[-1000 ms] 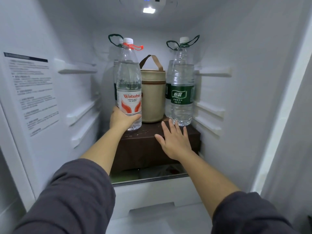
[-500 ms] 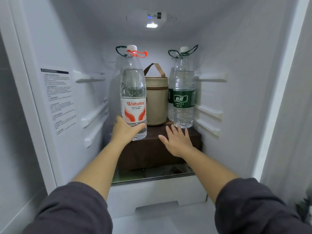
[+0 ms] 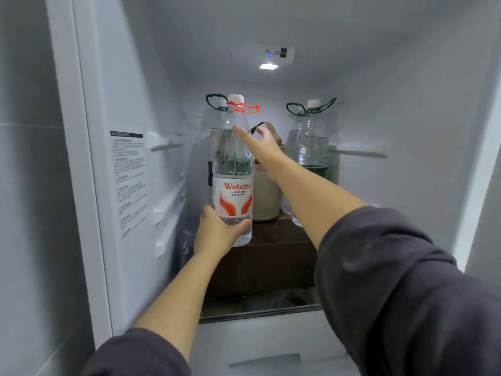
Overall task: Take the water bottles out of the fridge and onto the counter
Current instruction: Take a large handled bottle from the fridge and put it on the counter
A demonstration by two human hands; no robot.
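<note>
Standing upright inside the fridge (image 3: 406,118), the Wahaha water bottle (image 3: 233,172) has a white cap, a red carry loop at its neck and a white and red label. The left hand (image 3: 218,236) grips it at the very bottom, with the thumb on the left side and the fingers curled round the front below the label. The bottle's base sits at the front left corner of the brown box (image 3: 271,256); I cannot tell whether it rests there or is lifted clear.

The right hand (image 3: 259,143) is up at the bottle's shoulder, spread and holding nothing. Its thumb lies over the clear plastic and its fingers reach to the right, near the brown strap of the beige bag (image 3: 267,198) just behind.

A second bottle with a dark green loop (image 3: 215,100) stands directly behind the Wahaha one, mostly hidden. To the right of the bag, on the box, the green-labelled bottle (image 3: 311,147) stands upright, with another bottle close behind it.

The box sits on a glass shelf (image 3: 260,309). A printed sticker (image 3: 130,180) is on the left wall, and a light (image 3: 268,66) glows in the ceiling. Both forearms are bare below dark grey sleeves (image 3: 393,280).
</note>
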